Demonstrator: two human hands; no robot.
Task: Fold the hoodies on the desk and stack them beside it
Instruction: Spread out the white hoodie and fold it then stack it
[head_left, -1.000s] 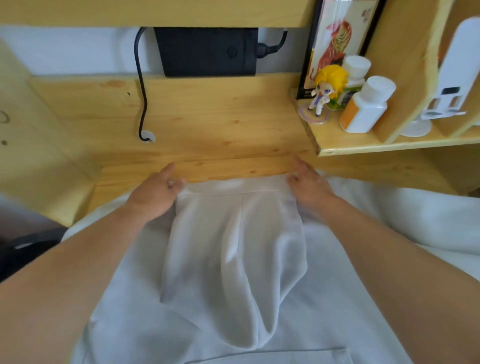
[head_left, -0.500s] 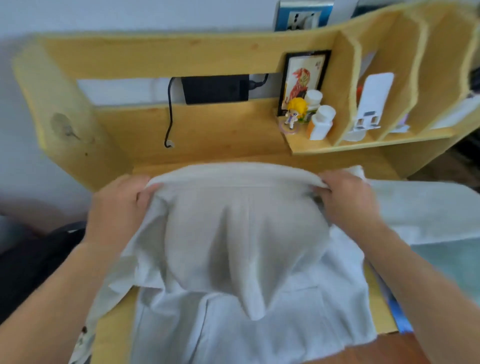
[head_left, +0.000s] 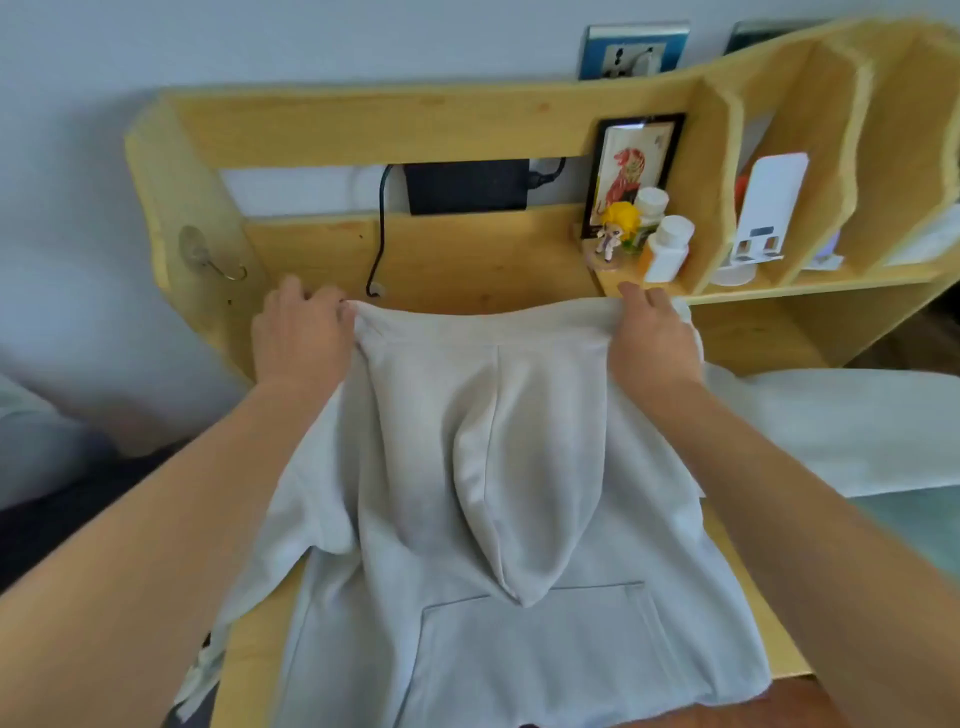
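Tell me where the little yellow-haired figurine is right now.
In the head view, the figurine stands upper right on the wooden shelf, in front of the framed picture and left of the white bottle, just above the right hand.

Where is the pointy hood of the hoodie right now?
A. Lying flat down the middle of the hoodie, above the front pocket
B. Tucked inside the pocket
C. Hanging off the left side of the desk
A: the hood lies flat down the middle of the hoodie, its tip ending just above the pocket.
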